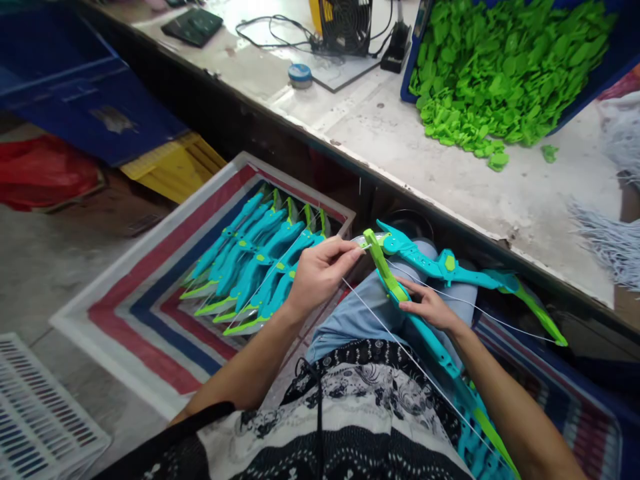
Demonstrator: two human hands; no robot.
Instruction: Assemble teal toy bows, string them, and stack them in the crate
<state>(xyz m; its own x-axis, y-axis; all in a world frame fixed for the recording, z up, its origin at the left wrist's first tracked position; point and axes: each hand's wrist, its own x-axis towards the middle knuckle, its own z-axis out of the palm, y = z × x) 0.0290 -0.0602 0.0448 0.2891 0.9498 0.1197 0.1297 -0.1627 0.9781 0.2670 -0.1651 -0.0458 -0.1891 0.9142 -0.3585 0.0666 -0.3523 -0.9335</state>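
Left hand (320, 273): pinching a cord end (367, 247) beside the green limb (385, 268).
Right hand (429, 305): gripping the bow (431, 339) at that limb's base.
Limb: we'd best hold it steady.

Above the held bow (429, 337) lies room; the table edge (425, 195) blocks ahead.

bows (260, 257) in crate (115, 353), left | bench (345, 123) ahead | fan (346, 27), bin (605, 73) on it (bin right)

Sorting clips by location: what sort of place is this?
Probably an assembly workshop: green plastic pieces spilling from a blue plastic bin, teal-and-green plastic bows rowed in a striped rectangular box.
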